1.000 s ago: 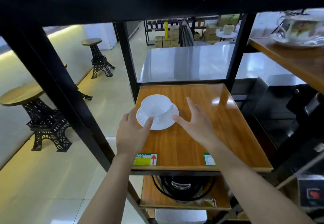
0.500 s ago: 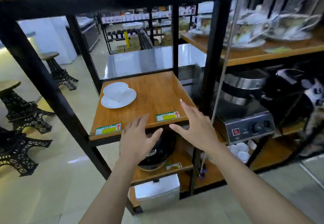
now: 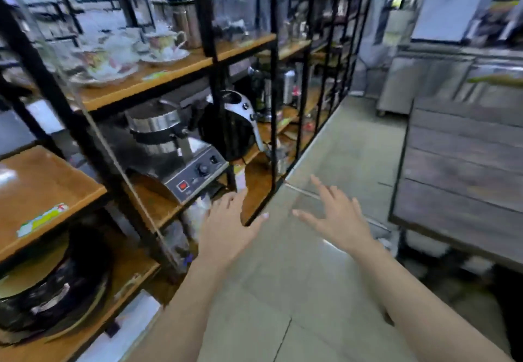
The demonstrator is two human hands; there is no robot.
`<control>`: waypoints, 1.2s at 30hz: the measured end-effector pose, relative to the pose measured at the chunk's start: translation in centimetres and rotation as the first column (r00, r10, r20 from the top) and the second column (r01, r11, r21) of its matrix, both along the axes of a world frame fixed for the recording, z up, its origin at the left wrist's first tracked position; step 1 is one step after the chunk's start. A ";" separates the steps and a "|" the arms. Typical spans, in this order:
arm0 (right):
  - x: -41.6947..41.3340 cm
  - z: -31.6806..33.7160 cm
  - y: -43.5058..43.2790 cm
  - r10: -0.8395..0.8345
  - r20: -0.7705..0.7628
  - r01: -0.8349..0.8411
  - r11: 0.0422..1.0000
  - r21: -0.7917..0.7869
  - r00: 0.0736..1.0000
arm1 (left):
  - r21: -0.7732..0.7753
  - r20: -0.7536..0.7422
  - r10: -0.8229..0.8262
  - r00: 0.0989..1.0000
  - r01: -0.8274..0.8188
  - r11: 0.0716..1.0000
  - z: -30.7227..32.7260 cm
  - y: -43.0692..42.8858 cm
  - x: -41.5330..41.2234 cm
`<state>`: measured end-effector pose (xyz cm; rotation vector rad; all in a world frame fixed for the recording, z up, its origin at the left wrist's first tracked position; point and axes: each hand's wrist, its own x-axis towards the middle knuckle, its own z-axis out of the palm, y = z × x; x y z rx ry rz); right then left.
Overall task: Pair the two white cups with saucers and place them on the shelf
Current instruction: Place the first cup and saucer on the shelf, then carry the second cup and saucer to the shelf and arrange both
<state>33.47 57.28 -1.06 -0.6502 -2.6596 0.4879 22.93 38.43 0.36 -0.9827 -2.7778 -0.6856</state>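
Observation:
The wooden shelf board (image 3: 48, 189) that carried the white cup and saucer shows only partly at the far left; a blurred white patch at its left edge may be the saucer, I cannot tell. My left hand (image 3: 226, 225) is held out in front of the black rack frame, fingers spread, holding nothing. My right hand (image 3: 336, 217) hovers over the tiled floor, fingers apart and empty. No white cup or saucer is clearly visible. The frame is blurred by motion.
A black metal rack (image 3: 271, 107) holds flowered cups on saucers (image 3: 167, 44), a steel waffle maker (image 3: 181, 158), and a black pot (image 3: 51, 293) low left. A grey wooden counter (image 3: 464, 169) stands at right. Tiled floor (image 3: 334, 141) runs between them.
The view has swung right, away from the shelf with the cup and saucer. Both hands have left the shelf and now hang empty over the aisle floor.

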 end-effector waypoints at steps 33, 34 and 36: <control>48.7 -6.2 50.8 -0.863 0.228 0.885 0.397 -0.243 0.450 | 0.053 0.395 -0.759 0.518 0.812 0.581 -6.9 70.2 37.6; 49.2 -6.6 51.9 -0.866 0.254 0.892 0.367 -0.262 0.431 | 0.060 0.429 -0.751 0.502 0.814 0.578 -7.3 71.6 38.1; 50.0 -7.5 53.8 -0.874 0.275 0.891 0.301 -0.339 0.400 | 0.043 0.473 -0.741 0.476 0.828 0.559 -8.3 73.8 39.1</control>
